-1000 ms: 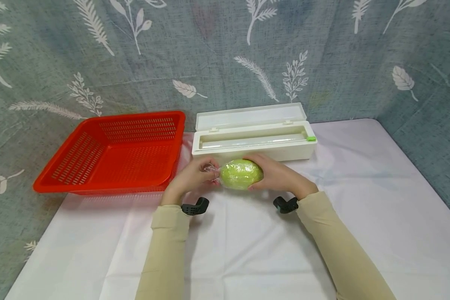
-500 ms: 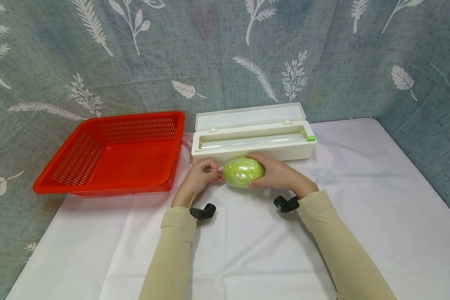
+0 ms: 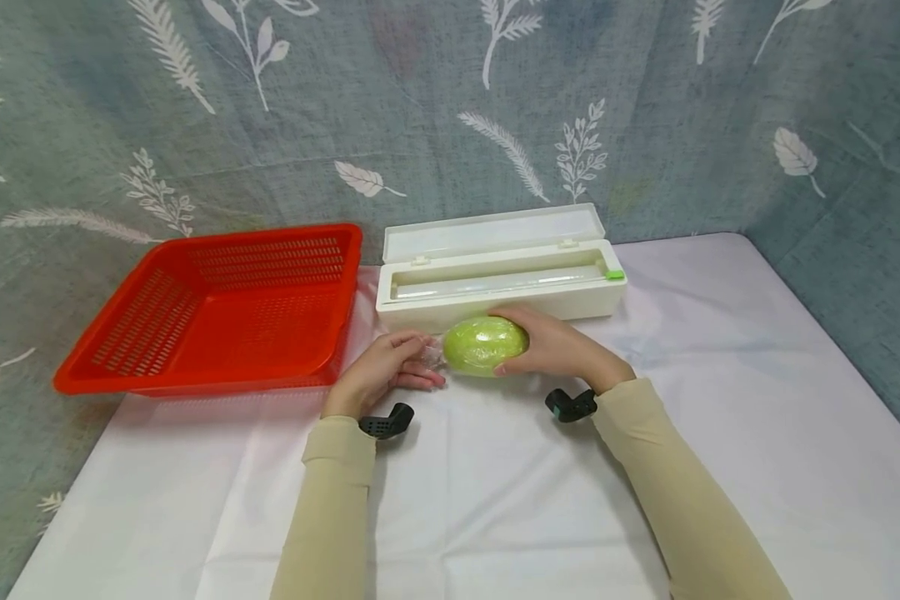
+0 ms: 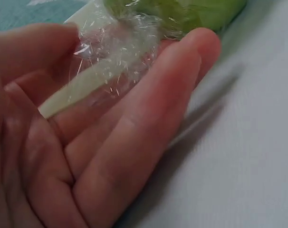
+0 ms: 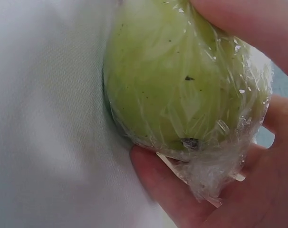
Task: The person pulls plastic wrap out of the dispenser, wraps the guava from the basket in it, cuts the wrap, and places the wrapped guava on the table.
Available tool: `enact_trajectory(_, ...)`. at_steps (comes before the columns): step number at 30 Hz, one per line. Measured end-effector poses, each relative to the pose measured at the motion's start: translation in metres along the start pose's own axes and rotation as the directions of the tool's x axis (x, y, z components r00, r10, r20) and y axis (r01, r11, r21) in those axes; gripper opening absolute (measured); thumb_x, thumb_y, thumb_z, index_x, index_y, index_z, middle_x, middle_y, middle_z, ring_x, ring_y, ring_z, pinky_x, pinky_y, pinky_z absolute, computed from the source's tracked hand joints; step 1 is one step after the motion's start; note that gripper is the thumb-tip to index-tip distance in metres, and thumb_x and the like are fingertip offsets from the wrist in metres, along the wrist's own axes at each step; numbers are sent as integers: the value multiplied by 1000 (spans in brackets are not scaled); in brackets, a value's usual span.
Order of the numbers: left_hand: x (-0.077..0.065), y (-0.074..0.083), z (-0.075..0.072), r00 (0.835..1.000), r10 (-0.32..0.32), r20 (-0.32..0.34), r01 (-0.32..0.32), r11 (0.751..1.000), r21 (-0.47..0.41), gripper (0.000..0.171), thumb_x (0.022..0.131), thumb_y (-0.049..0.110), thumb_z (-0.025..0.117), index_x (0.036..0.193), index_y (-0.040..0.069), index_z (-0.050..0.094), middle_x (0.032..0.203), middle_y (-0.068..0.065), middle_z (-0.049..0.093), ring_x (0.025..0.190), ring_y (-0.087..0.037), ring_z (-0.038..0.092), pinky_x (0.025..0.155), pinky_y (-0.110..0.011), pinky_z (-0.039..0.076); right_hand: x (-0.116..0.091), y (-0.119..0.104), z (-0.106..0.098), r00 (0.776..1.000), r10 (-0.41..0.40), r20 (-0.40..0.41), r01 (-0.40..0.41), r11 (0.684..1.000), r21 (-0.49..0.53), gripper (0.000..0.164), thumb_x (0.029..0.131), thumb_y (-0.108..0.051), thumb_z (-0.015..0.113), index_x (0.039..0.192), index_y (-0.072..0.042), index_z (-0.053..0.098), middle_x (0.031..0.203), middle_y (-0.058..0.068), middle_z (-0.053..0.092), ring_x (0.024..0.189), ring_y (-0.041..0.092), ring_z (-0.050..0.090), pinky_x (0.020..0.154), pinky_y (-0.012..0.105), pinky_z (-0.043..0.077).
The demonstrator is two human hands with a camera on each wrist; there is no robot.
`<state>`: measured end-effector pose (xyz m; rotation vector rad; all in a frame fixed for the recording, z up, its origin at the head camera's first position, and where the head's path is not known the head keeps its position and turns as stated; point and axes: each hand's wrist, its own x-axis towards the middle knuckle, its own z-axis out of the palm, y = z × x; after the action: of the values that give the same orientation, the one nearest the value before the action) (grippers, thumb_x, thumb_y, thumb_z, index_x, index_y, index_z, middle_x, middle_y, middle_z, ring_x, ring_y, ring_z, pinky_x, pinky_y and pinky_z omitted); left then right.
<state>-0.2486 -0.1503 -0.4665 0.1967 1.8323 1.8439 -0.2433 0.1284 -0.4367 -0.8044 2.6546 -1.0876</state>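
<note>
A green oval fruit (image 3: 485, 346) wrapped in cling film sits low over the white cloth. My right hand (image 3: 558, 343) holds its right end, thumb and fingers spread round it; the right wrist view shows dark specks on the skin and a bunched film end (image 5: 208, 175) beside the palm. Left of the fruit, the other crumpled film tail (image 4: 120, 52) lies among the loosely extended fingers of my left hand (image 3: 382, 367). A gap shows between that hand's thumb and its fingers in the left wrist view.
Behind the hands stands a white cling film box (image 3: 502, 304), its lid (image 3: 495, 235) raised and a film roll (image 3: 502, 282) inside. A red plastic basket (image 3: 330, 350) is on the left. A patterned cloth (image 3: 420, 100) hangs behind the white-covered table (image 3: 525, 500).
My left hand moved in toward the fruit with the film tail pinched, then drew back left and loosened its fingers. The right hand has kept its hold on the fruit.
</note>
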Motion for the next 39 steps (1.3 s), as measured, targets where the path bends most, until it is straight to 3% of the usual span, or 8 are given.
enact_trajectory(9, 6, -1, 3, 999, 52, 2, -52, 998, -18, 30, 79, 8, 66, 104, -4, 53, 95, -17, 58, 80, -26, 61, 79, -38, 48, 0, -1, -2, 998, -60, -2, 60, 998, -16, 81, 63, -40, 78, 132, -20, 41, 128, -1, 42, 115, 15, 39, 95, 38, 32)
enact_trajectory(14, 5, -1, 5, 998, 64, -22, -62, 993, 98, 18, 77, 2, 67, 87, -2, 53, 89, -16, 58, 77, -25, 60, 75, -34, 49, 1, 0, 1, 994, -107, 1, 107, 994, -32, 82, 61, -39, 80, 131, -19, 42, 128, -1, 44, 115, 15, 40, 96, 36, 32)
enact_trajectory(18, 2, 6, 11, 990, 133, -42, -116, 950, 291, 15, 77, 3, 67, 83, 0, 54, 86, -13, 58, 79, -26, 57, 73, -32, 48, 0, -1, 2, 998, -63, -5, 63, 998, -19, 83, 61, -40, 79, 132, -21, 41, 128, -3, 43, 113, 14, 42, 93, 36, 34)
enact_trajectory(21, 5, 6, 13, 973, 219, -70, -169, 888, 429, 12, 77, 7, 67, 80, 4, 56, 85, -9, 58, 81, -25, 53, 72, -33, 45, 1, 0, 2, 1000, -14, -8, 14, 1000, 6, 82, 61, -44, 78, 132, -24, 41, 126, -6, 44, 109, 13, 44, 90, 36, 36)
enact_trajectory(25, 11, -1, 11, 959, 264, -98, -184, 851, 492, 11, 77, 9, 67, 80, 9, 56, 84, -7, 58, 82, -21, 52, 71, -32, 43, 2, 2, 2, 1000, 22, -8, -22, 999, 34, 80, 63, -46, 76, 132, -27, 41, 124, -10, 44, 106, 11, 45, 88, 36, 36)
enact_trajectory(31, 10, 3, 15, 993, 112, 21, -112, 924, 366, 15, 85, 9, 55, 94, 6, 44, 83, -17, 58, 69, -26, 56, 64, -35, 49, 0, 2, 0, 1000, 20, -3, -20, 999, 47, 80, 63, -45, 77, 132, -26, 40, 127, -7, 44, 109, 13, 44, 91, 38, 35)
enact_trajectory(34, 8, 4, 15, 996, 37, 82, -59, 960, 273, 15, 88, 9, 49, 98, 5, 40, 86, -22, 59, 67, -29, 58, 63, -38, 51, -1, 2, -1, 1000, -10, 4, 9, 999, 47, 82, 63, -43, 77, 133, -21, 40, 130, -3, 43, 113, 16, 41, 93, 39, 33)
enact_trajectory(39, 5, 2, 9, 995, -29, 98, 21, 996, 82, 17, 92, 13, 43, 105, 3, 40, 94, -26, 56, 76, -34, 59, 73, -42, 49, -1, 1, -2, 999, -41, 9, 40, 998, 43, 83, 63, -42, 77, 133, -19, 40, 130, -2, 43, 115, 16, 41, 95, 38, 32)
